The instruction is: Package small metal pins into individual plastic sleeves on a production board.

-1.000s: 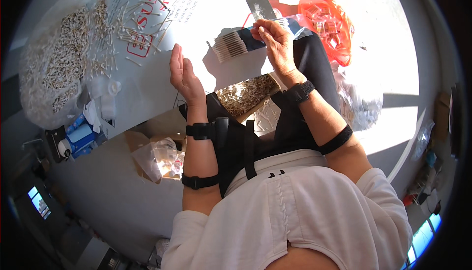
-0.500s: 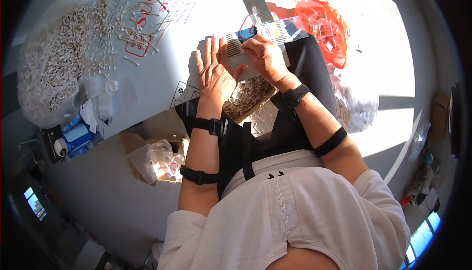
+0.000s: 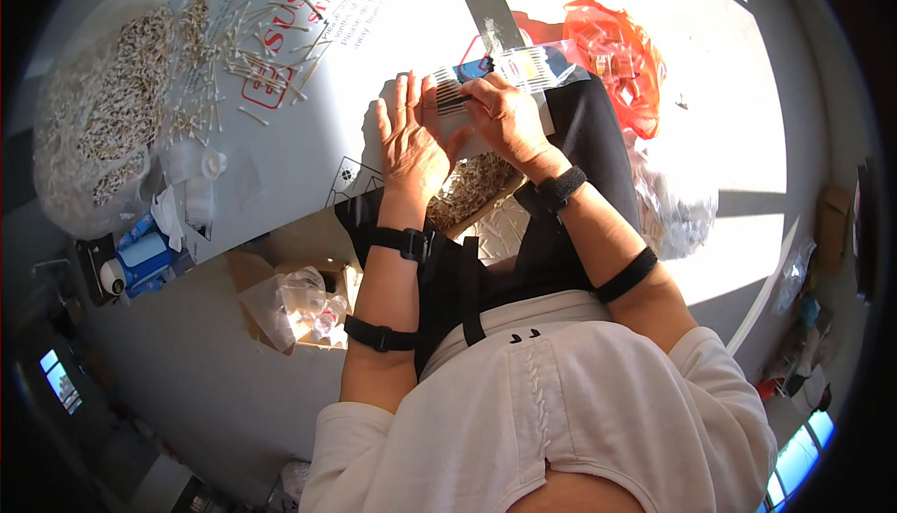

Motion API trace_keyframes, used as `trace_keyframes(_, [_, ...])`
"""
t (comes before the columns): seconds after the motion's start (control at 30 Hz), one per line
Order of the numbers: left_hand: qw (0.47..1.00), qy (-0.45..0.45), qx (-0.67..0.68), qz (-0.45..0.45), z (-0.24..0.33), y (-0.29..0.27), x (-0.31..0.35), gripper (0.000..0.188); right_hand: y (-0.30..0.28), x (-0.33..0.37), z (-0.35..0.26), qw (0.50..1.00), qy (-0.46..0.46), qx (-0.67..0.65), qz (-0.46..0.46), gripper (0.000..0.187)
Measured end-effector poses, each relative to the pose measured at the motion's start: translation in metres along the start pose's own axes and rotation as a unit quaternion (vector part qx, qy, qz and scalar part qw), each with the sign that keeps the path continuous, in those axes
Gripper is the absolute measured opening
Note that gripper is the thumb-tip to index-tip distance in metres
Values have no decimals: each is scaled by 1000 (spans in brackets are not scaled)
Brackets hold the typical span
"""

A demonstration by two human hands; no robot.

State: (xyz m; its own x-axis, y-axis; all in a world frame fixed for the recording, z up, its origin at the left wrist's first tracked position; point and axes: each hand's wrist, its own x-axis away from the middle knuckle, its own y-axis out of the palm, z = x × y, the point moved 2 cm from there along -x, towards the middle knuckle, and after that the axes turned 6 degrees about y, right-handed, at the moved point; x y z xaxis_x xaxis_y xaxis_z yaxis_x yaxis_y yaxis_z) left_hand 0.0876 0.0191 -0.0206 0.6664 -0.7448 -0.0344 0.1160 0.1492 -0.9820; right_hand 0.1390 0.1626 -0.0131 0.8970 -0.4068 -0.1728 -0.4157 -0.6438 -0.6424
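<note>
- The left hand (image 3: 414,153) lies palm down on the pale table (image 3: 294,158), fingers straight, beside a row of cotton swabs (image 3: 450,92).
- The right hand (image 3: 509,121) bends its fingers at the other side of the row; whether it grips any is hidden.
- A clear packet (image 3: 553,63) lies just beyond the right hand, near an orange-red bag (image 3: 628,83) on the right.
- Loose swabs (image 3: 271,69) are scattered on the table, between the left hand and a large clear sack (image 3: 117,130) full of swabs.
- A blue pack (image 3: 149,261) sits at the table's left corner.
- An open box (image 3: 488,205) of swabs shows below the hands.
- A cardboard box (image 3: 254,279) with clear plastic in it stands lower left.
</note>
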Motion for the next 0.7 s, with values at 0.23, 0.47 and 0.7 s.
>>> trace_keyframes(0.23, [1000,3,-9,12,0,1,-1,87,2,-2,2,999,-10,39,-6,15])
trace_keyframes(0.47, [1000,-1,1,22,-2,6,-1,87,2,-4,0,999,16,22,-25,19])
trace_keyframes(0.7, [999,4,-30,35,-3,8,1,87,2,-7,-5,998,25,37,-37,25])
